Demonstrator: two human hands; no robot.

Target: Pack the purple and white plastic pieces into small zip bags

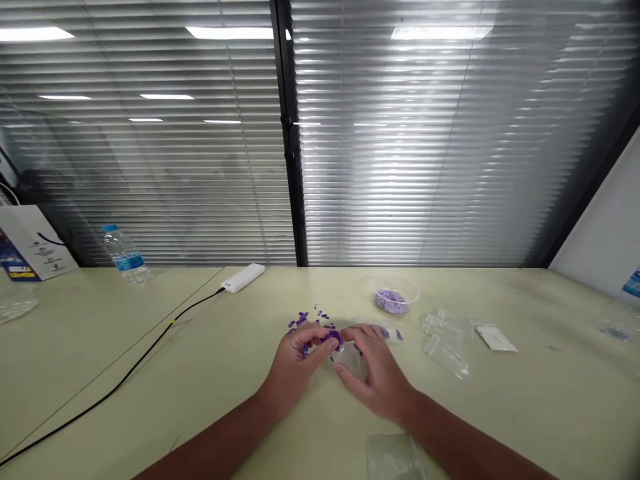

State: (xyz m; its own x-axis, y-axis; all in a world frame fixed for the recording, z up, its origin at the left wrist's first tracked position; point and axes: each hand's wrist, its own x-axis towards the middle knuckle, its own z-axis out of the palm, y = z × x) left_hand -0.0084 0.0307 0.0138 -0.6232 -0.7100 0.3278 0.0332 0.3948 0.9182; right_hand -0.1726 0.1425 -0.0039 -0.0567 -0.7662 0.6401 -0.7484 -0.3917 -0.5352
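The left hand (293, 367) pinches a clump of small purple plastic pieces (331, 339) between thumb and curled fingers, just above a small clear plastic bag (349, 358). The right hand (380, 373) grips that bag, its fingers curved over it. Loose purple pieces (305, 321) lie scattered on the pale green tabletop (500, 413), and a round clear plastic tub (395, 293) holding more purple pieces stands behind the hands.

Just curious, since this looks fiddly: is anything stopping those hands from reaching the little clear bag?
Nothing visible does: the left hand and right hand are both at the clear bag, with only purple pieces bunched at its edge.
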